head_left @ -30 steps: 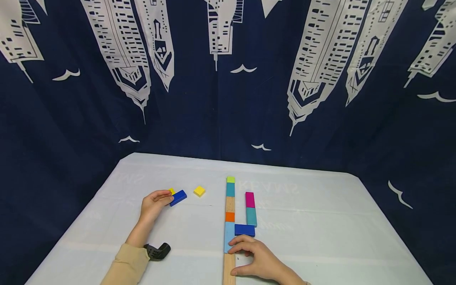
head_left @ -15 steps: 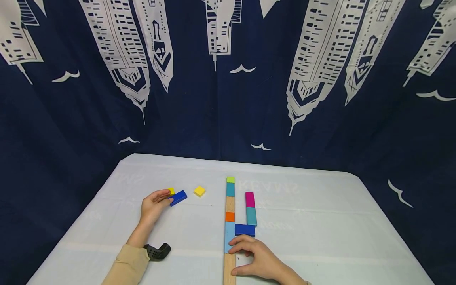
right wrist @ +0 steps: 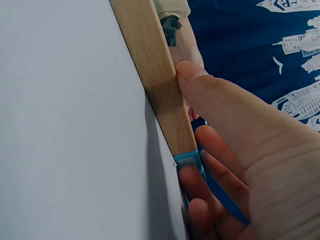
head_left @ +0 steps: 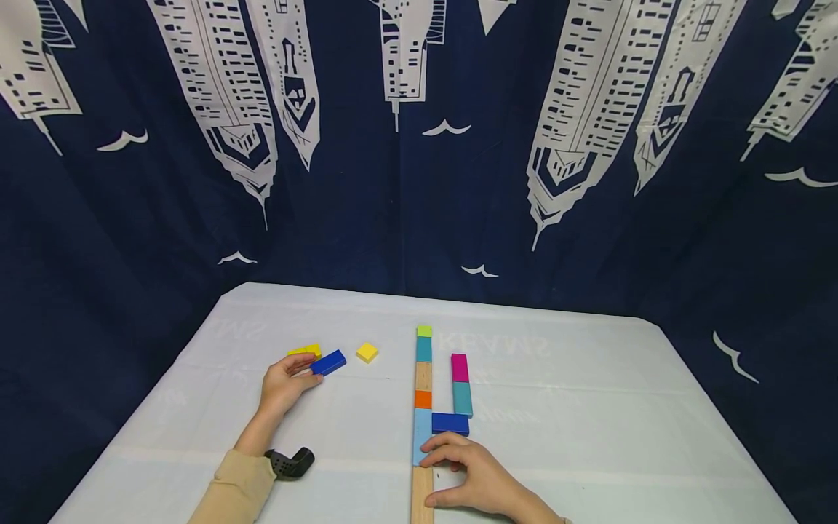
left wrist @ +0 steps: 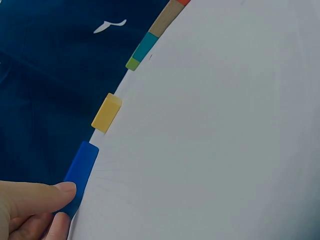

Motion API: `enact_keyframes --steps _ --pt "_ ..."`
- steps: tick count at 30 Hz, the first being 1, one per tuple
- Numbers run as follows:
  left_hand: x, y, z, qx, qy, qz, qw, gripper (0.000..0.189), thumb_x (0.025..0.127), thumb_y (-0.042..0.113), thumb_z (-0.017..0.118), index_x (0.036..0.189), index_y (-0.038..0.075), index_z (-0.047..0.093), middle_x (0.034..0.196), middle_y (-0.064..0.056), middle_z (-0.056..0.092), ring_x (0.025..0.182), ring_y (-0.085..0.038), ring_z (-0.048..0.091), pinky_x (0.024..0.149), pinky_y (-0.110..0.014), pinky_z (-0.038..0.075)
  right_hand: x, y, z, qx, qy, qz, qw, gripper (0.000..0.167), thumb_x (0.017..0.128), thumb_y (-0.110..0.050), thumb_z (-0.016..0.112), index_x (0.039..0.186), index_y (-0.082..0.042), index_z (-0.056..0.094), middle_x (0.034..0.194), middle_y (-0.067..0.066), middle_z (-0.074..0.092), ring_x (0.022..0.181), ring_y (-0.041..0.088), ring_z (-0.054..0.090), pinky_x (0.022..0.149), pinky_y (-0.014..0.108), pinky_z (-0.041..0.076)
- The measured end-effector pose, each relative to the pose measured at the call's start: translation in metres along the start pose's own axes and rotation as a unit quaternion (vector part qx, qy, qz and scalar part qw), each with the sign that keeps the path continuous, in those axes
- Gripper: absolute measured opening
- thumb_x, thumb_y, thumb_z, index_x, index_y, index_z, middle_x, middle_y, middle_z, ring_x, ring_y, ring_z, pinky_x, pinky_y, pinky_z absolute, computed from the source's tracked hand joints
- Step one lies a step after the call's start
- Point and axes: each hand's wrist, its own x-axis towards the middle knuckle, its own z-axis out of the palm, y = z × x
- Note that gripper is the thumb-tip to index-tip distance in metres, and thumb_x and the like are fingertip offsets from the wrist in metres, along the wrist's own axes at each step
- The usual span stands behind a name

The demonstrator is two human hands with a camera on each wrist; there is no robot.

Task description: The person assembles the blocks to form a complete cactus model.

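My left hand (head_left: 283,382) pinches a dark blue wooden block (head_left: 329,362) between thumb and fingers at the left of the table; the left wrist view shows the thumb on its face. Just behind those fingers lies a yellow block (head_left: 308,351), partly covered by them. My right hand (head_left: 481,477) rests at a straight row of blocks in the middle. Its fingertips touch the light blue block (head_left: 422,426), and its thumb lies against the long plain wood block (right wrist: 157,75). Another dark blue block (head_left: 450,424) sits crosswise against the row, close above the right fingers.
A second yellow block (head_left: 367,353) lies between the left hand and the row. Farther up the row come orange (head_left: 423,399), plain wood, teal and lime blocks. Right of it, a magenta block (head_left: 460,368) and a teal block (head_left: 462,399) stand end to end. A dark patterned curtain (head_left: 353,204) hangs behind.
The left fingers have shifted slightly, and the dark blue block has moved a little to the right. More of the yellow block behind them shows. The right hand stays still.
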Motion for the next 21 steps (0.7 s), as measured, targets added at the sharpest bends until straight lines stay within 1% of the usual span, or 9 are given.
enact_keyframes --steps 2,4,6,9,11,13,15,18,21 --pt "0.0 0.0 0.0 0.009 0.0 -0.001 1.0 0.044 0.071 -0.003 0.076 0.113 -0.006 0.062 0.116 -0.024 0.06 0.104 -0.034 0.06 0.082 -0.024 0.051 0.001 -0.007 -0.001 -0.003 0.002 0.0 1.0 0.033 0.075 -0.026 0.08 0.104 -0.017 0.069 0.119 0.003 0.058 0.104 0.016 0.053 0.077 0.025 0.046" --pt "-0.001 0.0 0.0 0.015 0.001 0.001 0.9999 0.043 0.072 -0.003 0.076 0.112 -0.006 0.062 0.116 -0.024 0.061 0.104 -0.034 0.06 0.082 -0.025 0.052 0.001 -0.007 -0.001 -0.004 0.003 -0.002 1.0 0.033 0.074 -0.026 0.08 0.104 -0.017 0.069 0.118 0.004 0.059 0.103 0.016 0.053 0.075 0.024 0.046" --pt "-0.001 0.0 0.0 0.017 0.0 0.003 0.9998 0.042 0.072 -0.003 0.076 0.112 -0.006 0.063 0.114 -0.024 0.061 0.103 -0.033 0.061 0.081 -0.023 0.052 0.001 -0.006 -0.001 -0.005 0.001 -0.001 1.0 0.033 0.075 -0.029 0.079 0.104 -0.019 0.068 0.118 0.002 0.058 0.103 0.015 0.053 0.074 0.023 0.046" --pt "-0.001 0.001 -0.001 0.02 -0.001 0.006 0.9998 0.04 0.072 -0.003 0.076 0.11 -0.006 0.064 0.112 -0.023 0.063 0.101 -0.032 0.062 0.076 -0.015 0.05 0.0 0.002 0.0 0.0 0.001 -0.001 1.0 0.034 0.075 -0.037 0.077 0.105 -0.025 0.067 0.12 -0.005 0.057 0.102 0.012 0.052 0.073 0.022 0.045" --pt "-0.001 0.002 -0.002 0.023 -0.002 0.008 0.9997 0.039 0.072 -0.002 0.076 0.109 -0.006 0.065 0.11 -0.023 0.063 0.099 -0.031 0.063 0.073 -0.012 0.048 0.0 0.002 0.0 0.002 -0.001 0.002 1.0 0.034 0.075 -0.037 0.077 0.106 -0.025 0.067 0.12 -0.005 0.057 0.102 0.012 0.052 0.075 0.023 0.045" --pt "-0.002 0.003 -0.002 0.028 -0.003 0.01 0.9995 0.037 0.072 -0.002 0.076 0.108 -0.006 0.065 0.109 -0.024 0.064 0.098 -0.031 0.063 0.072 -0.013 0.048 0.0 0.003 0.0 0.004 -0.001 0.004 1.0 0.034 0.075 -0.037 0.078 0.106 -0.025 0.068 0.12 -0.004 0.057 0.103 0.012 0.052 0.076 0.023 0.045" --pt "-0.002 0.004 -0.002 0.029 -0.006 0.009 0.9995 0.036 0.073 -0.002 0.075 0.108 -0.007 0.065 0.108 -0.024 0.064 0.098 -0.032 0.062 0.073 -0.015 0.05 -0.001 0.003 0.001 0.005 -0.002 0.005 1.0 0.035 0.075 -0.036 0.078 0.106 -0.024 0.068 0.12 -0.004 0.057 0.102 0.012 0.052 0.076 0.023 0.045" --pt "-0.002 0.007 -0.002 0.015 -0.018 0.008 0.9997 0.037 0.074 -0.003 0.074 0.109 -0.007 0.064 0.11 -0.024 0.063 0.101 -0.032 0.061 0.077 -0.019 0.05 -0.001 0.003 0.001 0.005 -0.003 0.008 1.0 0.035 0.075 -0.037 0.078 0.106 -0.025 0.068 0.12 -0.004 0.057 0.102 0.012 0.052 0.076 0.023 0.046" --pt "-0.001 0.012 -0.001 -0.009 -0.045 0.012 0.9989 0.04 0.074 -0.004 0.073 0.113 -0.005 0.064 0.115 -0.021 0.062 0.106 -0.031 0.059 0.08 -0.02 0.05 -0.001 0.003 0.0 0.005 -0.005 0.01 0.9999 0.034 0.075 -0.039 0.077 0.106 -0.026 0.068 0.12 -0.005 0.057 0.101 0.011 0.052 0.075 0.023 0.046"
